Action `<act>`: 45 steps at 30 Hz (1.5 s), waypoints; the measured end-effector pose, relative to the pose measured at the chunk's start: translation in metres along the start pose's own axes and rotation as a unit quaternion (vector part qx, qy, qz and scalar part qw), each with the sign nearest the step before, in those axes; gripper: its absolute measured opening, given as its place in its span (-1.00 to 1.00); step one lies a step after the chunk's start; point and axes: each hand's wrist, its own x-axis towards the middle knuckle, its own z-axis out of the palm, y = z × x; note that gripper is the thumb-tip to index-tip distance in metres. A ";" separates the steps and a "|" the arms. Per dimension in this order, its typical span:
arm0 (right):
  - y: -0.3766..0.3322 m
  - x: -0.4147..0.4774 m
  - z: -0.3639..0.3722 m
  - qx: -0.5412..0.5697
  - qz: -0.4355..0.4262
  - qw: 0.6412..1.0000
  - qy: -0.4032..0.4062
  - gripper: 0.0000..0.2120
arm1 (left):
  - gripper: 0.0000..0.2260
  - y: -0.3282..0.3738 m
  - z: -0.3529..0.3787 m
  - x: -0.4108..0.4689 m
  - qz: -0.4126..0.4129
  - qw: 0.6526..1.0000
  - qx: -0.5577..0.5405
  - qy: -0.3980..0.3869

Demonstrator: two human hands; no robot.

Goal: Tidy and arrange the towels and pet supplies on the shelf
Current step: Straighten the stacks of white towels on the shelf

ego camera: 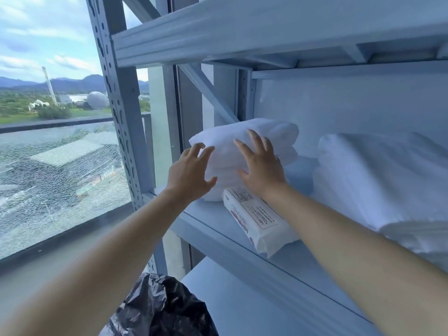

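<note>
1. While both hands are raised to the shelf (213,221) in the head view, the folded towel stack (274,134) is found straight ahead of them. It sits at the shelf's left end, just beside the perforated grey upright (116,93).
2. The stack's long axis is laid left to right along the shelf. The left hand (191,170) is placed at its left end and the right hand (260,166) on its front face, so the stack is bracketed between them.
3. The right grip is apart, with straight fingers laid flat on the towel. The left grip is likewise apart, fingers spread and blurred; whether cloth is touched there cannot be told.
4. A squaring or pushing move is judged to be in hand, and the right hand is the nearer to the cloth.
5. A plastic-wrapped packet (257,221) is seen under the right wrist, its long axis slanted from the stack's foot towards the shelf's front edge.
6. The towels are white, soft and thick, with rounded folds; the packet is glossy and printed; the shelf is smooth painted metal.
7. A larger towel pile (375,180) is heaped to the right, apart from the stack. A crinkled black bag (160,309) is seen below, and a crazed window (48,178) to the left.
</note>
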 end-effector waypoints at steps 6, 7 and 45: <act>0.006 0.020 0.012 0.008 0.004 1.000 -0.028 -0.35 | -0.26 -0.005 0.018 0.020 0.024 0.999 -0.002 -0.022; 0.007 0.021 0.015 0.010 0.006 0.999 -0.034 -0.34 | -0.25 -0.006 0.022 0.021 0.025 0.999 -0.010 -0.026; 0.020 0.027 0.032 0.028 -0.004 0.999 -0.026 -0.36 | -0.09 -0.031 0.046 0.021 0.121 0.991 -0.039 -0.035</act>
